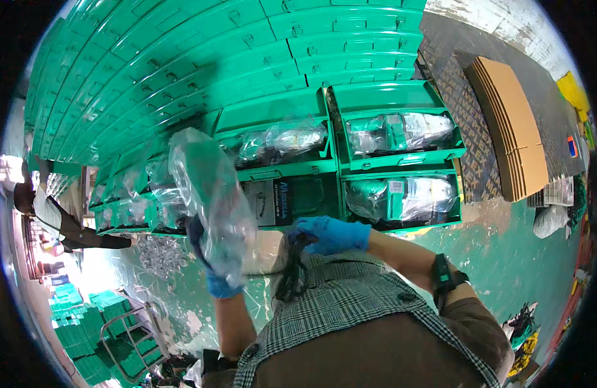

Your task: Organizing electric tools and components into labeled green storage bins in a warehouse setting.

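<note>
My left hand, in a blue glove, grips a long object wrapped in a clear plastic bag, held up over the open cases; the bag hides most of the fingers. A dark green and black shape shows dimly through the plastic. My right hand, also blue-gloved, is closed around a bundled black cord that dangles in front of my checked apron. Just beyond my hands lies an open green case with a dark printed booklet inside.
Open green cases with bagged tools stand to the right, behind and leftward. Stacked closed green cases rise at the back. Flattened cardboard boxes lie far right. A metal trolley and another person are at left.
</note>
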The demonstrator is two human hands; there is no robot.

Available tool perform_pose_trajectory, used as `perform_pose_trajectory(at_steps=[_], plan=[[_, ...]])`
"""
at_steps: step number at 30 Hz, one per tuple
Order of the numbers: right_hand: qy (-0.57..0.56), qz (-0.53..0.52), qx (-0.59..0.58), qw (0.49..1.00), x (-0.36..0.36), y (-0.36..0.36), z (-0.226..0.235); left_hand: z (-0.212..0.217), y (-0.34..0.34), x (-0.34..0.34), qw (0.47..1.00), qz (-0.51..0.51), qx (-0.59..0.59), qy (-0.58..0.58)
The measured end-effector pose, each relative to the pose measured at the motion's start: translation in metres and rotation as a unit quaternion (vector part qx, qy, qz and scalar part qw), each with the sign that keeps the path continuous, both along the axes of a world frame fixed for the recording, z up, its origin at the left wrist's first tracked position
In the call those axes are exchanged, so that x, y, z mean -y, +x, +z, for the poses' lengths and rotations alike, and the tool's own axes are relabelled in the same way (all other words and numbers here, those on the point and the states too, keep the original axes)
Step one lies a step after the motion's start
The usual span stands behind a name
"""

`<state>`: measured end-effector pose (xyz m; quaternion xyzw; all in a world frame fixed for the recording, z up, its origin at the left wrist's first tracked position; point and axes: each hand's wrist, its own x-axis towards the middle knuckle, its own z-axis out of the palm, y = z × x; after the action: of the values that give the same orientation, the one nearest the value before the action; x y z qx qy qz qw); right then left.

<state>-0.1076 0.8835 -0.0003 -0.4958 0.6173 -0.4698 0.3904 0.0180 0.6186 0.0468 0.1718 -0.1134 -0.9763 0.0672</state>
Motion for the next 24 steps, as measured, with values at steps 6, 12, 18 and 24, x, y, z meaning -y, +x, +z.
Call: perform_pose_trajectory(at_steps=[6, 12, 18, 24], plan=[[0.072, 0.008, 0.091, 0.993, -0.006, 0.017, 0.047, 0.040, 0.066, 0.046, 0.837, -0.241, 0.223, -0.437], [0.230, 0.124, 0.062, 0.963, 0.066, 0.048, 0.079, 0.006, 0.049, 0.099, 0.765, -0.480, 0.152, -0.401], [0.074, -0.107, 0.034, 0.991, 0.067, 0.102, 0.033, -0.031, -0.049, 0.122, 0.662, -0.636, 0.105, -0.382], [0.240, -0.284, -0.169, 0.913, 0.063, 0.090, 0.027, -0.132, -0.105, 0.094, 0.668, -0.573, -0.177, -0.440]])
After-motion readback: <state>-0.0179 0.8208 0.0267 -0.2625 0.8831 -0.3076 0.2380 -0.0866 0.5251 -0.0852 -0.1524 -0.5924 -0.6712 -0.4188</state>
